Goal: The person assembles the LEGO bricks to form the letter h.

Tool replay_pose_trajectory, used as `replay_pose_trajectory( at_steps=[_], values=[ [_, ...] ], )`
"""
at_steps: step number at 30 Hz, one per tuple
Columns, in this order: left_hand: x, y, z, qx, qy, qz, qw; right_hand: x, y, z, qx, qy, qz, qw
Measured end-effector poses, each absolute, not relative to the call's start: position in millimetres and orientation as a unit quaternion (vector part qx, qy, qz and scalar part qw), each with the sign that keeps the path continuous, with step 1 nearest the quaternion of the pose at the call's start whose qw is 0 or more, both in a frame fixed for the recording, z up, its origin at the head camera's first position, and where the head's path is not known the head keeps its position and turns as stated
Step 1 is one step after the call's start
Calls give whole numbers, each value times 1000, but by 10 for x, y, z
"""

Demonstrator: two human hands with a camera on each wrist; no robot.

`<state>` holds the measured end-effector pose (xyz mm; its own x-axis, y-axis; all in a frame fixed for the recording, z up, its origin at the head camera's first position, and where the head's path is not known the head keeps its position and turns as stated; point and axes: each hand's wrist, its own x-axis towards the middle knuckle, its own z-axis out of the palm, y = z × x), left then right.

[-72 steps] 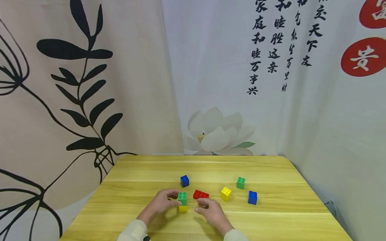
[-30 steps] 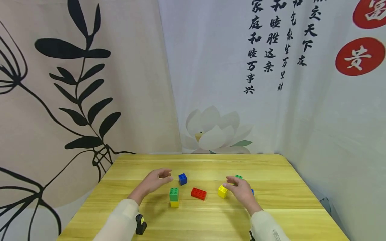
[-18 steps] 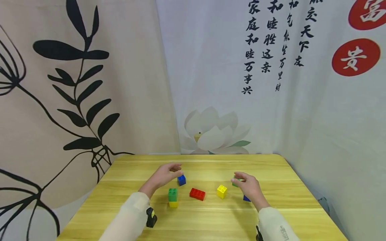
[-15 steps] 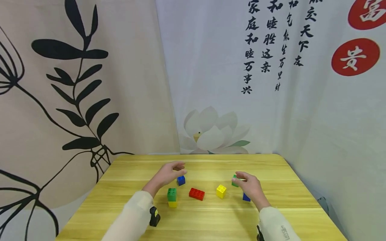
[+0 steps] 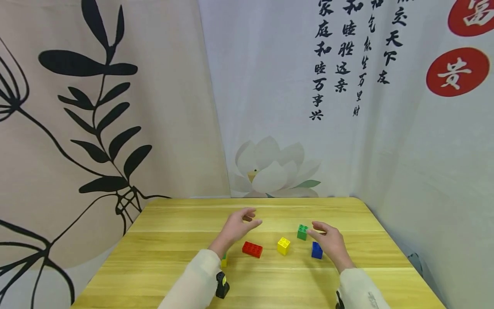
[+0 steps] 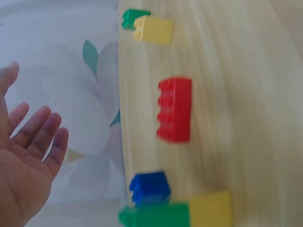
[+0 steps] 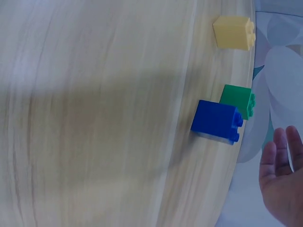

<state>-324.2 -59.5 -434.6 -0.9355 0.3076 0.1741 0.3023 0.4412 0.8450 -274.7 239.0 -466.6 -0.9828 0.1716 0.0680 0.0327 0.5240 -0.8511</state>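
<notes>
My left hand (image 5: 236,226) hovers over the table behind the red brick (image 5: 252,249), fingers loosely bent, holding nothing. In the head view it hides one blue brick (image 6: 151,188), which the left wrist view shows. A stack of a green brick (image 6: 158,215) on a yellow brick (image 6: 211,209) is mostly behind the left forearm in the head view. At the right, my right hand (image 5: 331,243) hangs with relaxed fingers beside another green brick (image 5: 302,232) and blue brick (image 5: 317,250), apart from both in the right wrist view. A single yellow brick (image 5: 283,246) lies between the hands.
The bricks stand on a wooden table (image 5: 270,283). Behind it hangs a printed curtain (image 5: 270,107) close to the far edge. Black devices (image 5: 222,285) are strapped at the wrists.
The left hand left the green-and-yellow stack, moved back and then right, past the left blue brick. My right hand moved right, then drew slightly aside, uncovering the green and blue bricks.
</notes>
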Motion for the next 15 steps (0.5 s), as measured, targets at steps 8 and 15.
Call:
replay_pose_trajectory(
  at_steps=[8,15],
  values=[
    [-3146,-301,-4537,136,831,538,-24,-2700,2476,-4734,-64,-868,487,69],
    [-3080,-79,-4756,90,816,569,-46,-2669,2532,-4818,-84,-866,488,70]
  ],
)
